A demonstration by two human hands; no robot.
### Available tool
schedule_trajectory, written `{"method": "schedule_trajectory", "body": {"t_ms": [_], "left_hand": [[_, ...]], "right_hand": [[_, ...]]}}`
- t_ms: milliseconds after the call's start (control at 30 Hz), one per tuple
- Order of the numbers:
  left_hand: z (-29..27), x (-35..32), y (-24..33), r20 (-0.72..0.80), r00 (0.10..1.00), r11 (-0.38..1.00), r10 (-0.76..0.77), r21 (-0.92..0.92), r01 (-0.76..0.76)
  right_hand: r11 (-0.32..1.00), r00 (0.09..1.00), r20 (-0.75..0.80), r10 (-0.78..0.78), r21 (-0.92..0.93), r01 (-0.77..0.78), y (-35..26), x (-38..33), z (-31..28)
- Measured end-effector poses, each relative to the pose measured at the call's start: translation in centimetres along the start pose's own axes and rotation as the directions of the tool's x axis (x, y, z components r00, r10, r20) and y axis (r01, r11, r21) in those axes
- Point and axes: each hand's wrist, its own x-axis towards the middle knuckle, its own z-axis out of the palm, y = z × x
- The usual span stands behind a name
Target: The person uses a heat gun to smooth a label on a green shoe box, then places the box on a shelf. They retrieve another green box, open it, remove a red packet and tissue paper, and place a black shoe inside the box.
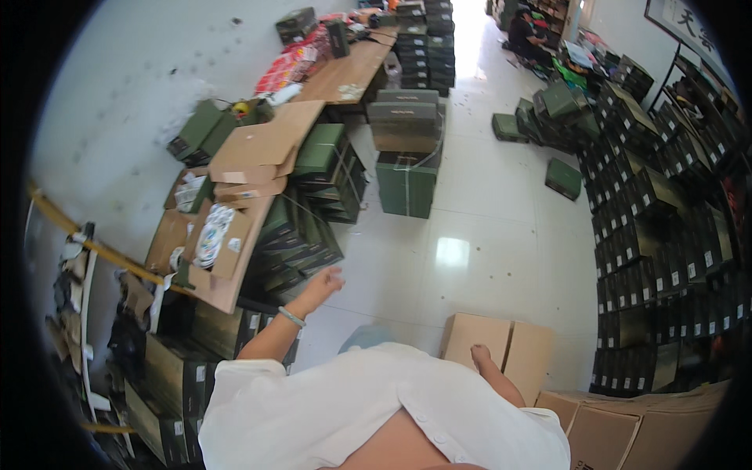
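My left hand is held out in the air with its fingers apart and nothing in it. A pale bracelet circles that wrist. Closest to it are stacked dark green shoebox-like boxes beside the table. My right hand hangs low at my side, fingers curled in, with no object showing in it. Under it in the view lies a closed brown cardboard carton; whether the hand touches it I cannot tell.
A wooden table along the left wall carries an opened carton. Strapped green boxes stand on the tiled floor ahead. Dark boxes are piled along the right. Far off sits a person. Large cartons flank me at lower right.
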Motion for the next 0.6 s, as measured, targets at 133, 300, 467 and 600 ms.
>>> {"method": "schedule_trajectory", "body": {"t_ms": [133,300,467,600], "left_hand": [[4.9,9.8,-8.8,0.275,0.934,0.746,-0.228,0.666,-0.014],[9.6,26.3,-8.3,0.442,0.835,0.728,-0.327,0.681,-0.075],[13.3,45.1,5.0,0.625,0.728,0.582,-0.282,0.714,-0.388],[15.7,58.7,15.9,0.675,0.724,0.456,-0.144,0.694,-0.556]], "right_hand": [[0.962,0.986,0.022,0.164,0.217,-0.165,-5.4,3.1,-4.4],[0.968,0.98,0.085,0.181,-0.189,-0.162,-13.8,6.4,-10.6],[0.964,0.967,-0.066,0.248,-0.087,-0.253,-20.8,14.8,-17.9],[0.948,0.941,-0.154,0.303,0.154,-0.28,-26.2,21.1,-23.2]]}}
